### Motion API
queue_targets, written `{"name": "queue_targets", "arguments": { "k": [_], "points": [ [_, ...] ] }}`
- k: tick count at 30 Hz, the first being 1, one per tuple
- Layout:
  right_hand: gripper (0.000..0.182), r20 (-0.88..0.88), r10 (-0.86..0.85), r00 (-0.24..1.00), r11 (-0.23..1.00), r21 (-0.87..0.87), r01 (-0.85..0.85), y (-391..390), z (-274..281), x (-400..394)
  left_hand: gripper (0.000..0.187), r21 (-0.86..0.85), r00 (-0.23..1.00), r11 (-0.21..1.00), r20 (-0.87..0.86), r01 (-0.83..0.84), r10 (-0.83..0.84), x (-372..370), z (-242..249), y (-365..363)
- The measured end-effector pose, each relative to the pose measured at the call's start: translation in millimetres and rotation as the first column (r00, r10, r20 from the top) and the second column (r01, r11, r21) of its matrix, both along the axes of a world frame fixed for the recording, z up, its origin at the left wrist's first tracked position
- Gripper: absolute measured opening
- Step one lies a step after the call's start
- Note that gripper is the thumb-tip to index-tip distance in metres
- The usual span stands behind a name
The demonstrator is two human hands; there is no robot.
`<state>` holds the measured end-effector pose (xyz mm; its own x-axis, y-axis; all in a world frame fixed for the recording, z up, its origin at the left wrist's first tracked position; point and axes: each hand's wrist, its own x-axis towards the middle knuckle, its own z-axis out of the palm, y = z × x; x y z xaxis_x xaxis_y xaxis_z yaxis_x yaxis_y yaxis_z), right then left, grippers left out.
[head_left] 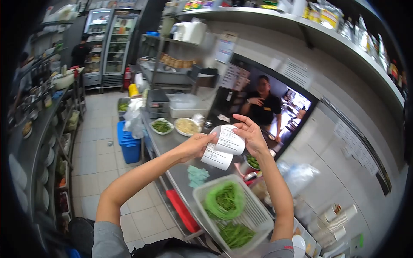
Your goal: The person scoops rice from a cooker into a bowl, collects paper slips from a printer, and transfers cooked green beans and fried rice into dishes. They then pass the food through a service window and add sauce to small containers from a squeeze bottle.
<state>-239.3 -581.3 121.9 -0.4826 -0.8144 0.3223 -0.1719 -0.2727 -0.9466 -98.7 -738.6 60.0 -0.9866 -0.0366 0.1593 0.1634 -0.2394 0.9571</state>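
Two printed paper slips are held up over the steel counter, one overlapping the other. My left hand pinches their left edge between thumb and fingers. On the other side, my right hand grips the upper slip near its right edge, with some fingers raised. Below the slips stands a white plastic basket with green vegetables and a green bag of more greens. A crumpled teal cloth lies beside the basket.
Bowls of green and pale food stand farther along the counter. A person stands behind the wall opening. A blue bin is on the floor at left. Stacked cups stand at lower right, under a high shelf.
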Motion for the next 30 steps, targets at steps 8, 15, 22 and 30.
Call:
{"name": "queue_targets", "arguments": {
  "k": [8,15,22,30],
  "points": [
    [0.042,-0.126,0.218,0.968,0.965,0.173,-0.195,-168,-59,55,0.028,-0.590,0.907,0.691,-0.225,-0.418,0.356,86,-21,-138],
    [0.061,0.174,0.456,0.873,0.759,0.437,-0.483,-304,-112,69,0.020,-0.794,0.875,0.416,-0.281,-0.443,0.395,136,-70,-218],
    [0.050,0.010,0.644,0.765,0.764,-0.052,-0.643,-454,-190,101,0.020,-0.921,0.858,0.295,-0.073,-0.254,0.509,164,-122,-298],
    [0.025,0.101,0.383,0.918,0.855,0.339,-0.393,-536,-390,101,0.021,-0.897,0.659,0.198,0.427,0.396,0.620,214,-422,-370]
  ]
}}
